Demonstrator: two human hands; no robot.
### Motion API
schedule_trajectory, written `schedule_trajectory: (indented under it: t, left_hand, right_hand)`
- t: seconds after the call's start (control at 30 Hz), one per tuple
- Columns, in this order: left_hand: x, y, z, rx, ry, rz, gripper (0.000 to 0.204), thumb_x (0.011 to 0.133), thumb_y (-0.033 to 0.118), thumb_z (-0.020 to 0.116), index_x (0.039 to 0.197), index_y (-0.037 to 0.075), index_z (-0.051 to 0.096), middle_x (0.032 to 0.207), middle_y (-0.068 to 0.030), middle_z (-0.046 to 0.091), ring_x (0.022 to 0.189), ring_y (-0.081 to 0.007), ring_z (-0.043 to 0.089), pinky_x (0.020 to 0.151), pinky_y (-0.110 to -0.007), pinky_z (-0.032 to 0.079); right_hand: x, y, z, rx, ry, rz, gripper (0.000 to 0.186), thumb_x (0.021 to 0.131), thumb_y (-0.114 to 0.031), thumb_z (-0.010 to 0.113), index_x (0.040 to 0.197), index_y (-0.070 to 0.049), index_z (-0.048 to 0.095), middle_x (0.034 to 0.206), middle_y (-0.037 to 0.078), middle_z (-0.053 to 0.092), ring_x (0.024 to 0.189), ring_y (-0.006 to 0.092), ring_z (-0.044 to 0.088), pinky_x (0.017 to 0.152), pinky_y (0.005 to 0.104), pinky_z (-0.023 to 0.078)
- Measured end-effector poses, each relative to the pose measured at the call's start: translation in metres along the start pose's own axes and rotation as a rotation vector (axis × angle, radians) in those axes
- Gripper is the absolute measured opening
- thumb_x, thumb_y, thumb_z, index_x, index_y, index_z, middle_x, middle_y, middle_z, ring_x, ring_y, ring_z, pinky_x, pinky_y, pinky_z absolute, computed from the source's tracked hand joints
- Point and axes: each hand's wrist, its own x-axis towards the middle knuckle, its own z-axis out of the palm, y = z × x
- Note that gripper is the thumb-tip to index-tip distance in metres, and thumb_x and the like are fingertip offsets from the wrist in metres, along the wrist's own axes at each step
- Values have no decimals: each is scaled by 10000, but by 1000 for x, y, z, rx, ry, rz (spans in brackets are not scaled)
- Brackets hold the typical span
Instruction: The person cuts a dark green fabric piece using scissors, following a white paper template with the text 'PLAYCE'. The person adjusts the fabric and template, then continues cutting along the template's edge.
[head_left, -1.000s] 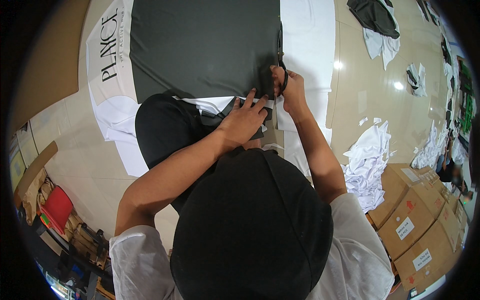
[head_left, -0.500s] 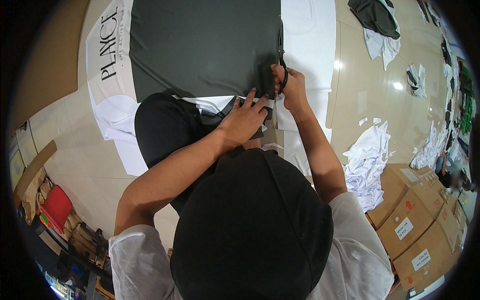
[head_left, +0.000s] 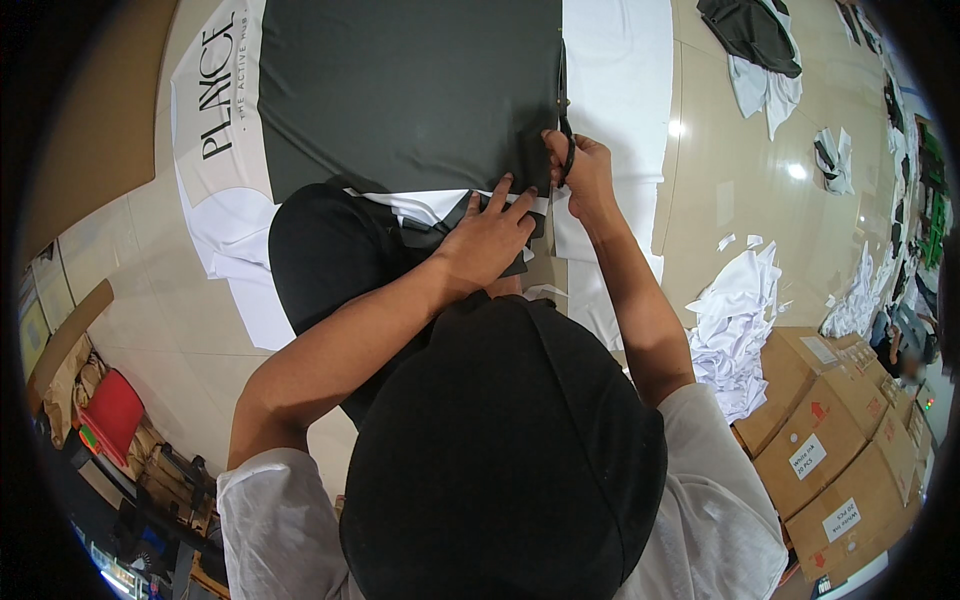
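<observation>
A large dark grey cloth (head_left: 400,100) lies spread on the floor, with a white printed panel (head_left: 222,100) along its left side and a white strip of cloth (head_left: 615,90) along its right. My right hand (head_left: 590,180) grips black-handled scissors (head_left: 563,100), whose blades point away from me along the grey cloth's right edge. Fingers spread, my left hand (head_left: 488,235) presses flat on the cloth's near right corner, over folded grey and white fabric (head_left: 430,212). Whether the blades are apart is hard to make out.
White fabric scraps (head_left: 738,330) are heaped on the tiled floor at right, beside stacked cardboard boxes (head_left: 820,420). Farther off lies a dark and white cloth bundle (head_left: 755,45). A brown board (head_left: 95,110) stands at far left. Another person (head_left: 905,340) is at the right rim.
My hands and the scissors stay in nearly the same place on the cloth. At the right rim, the other person has shifted posture.
</observation>
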Motion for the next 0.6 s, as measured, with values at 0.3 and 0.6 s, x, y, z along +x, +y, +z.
schedule_trajectory:
  t: [0.3,0.6]
  left_hand:
    - [1,0,4,-14,9,-4,337,1018,134,656,1323,-11,658,1694,-221,451,1610,-530,360,1144,-663,554]
    - [0,0,2,-15,13,3,332,1017,133,653,1316,-12,659,1700,-219,447,1610,-531,361,1144,-665,553]
  right_hand:
    - [-1,0,-1,-10,2,3,302,909,-251,853,847,-12,678,677,21,610,529,127,538,494,300,408]
    - [4,-14,2,-25,4,0,347,899,-311,853,855,-9,688,680,29,605,532,136,537,501,307,400]
